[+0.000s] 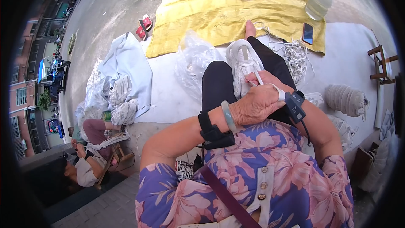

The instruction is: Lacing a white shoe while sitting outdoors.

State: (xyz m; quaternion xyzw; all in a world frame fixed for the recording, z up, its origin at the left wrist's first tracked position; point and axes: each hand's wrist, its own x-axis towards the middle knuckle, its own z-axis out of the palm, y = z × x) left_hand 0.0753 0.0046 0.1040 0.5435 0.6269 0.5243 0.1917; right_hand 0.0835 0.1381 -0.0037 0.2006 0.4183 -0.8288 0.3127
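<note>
A white sneaker (244,61) rests on my lap between my dark-trousered thighs, toe pointing away from me. My left hand (256,104), with a pale bangle at the wrist, is closed on a white shoelace (281,93) that loops out past its fingers. Just beyond it my right hand (272,80) pinches a flat stretch of white lace near the shoe's opening. The left hand partly covers the right one and the sneaker's heel end. Both wrists carry black straps, with a small dark box on the right one.
Loose white laces (295,57) are heaped right of my knee. A clear plastic bag (196,57) lies at left. Beyond are a yellow mat (228,12), phone (308,33) and water bottle (319,3). Bundled white laces (346,100) sit right; another person (90,164) sits left.
</note>
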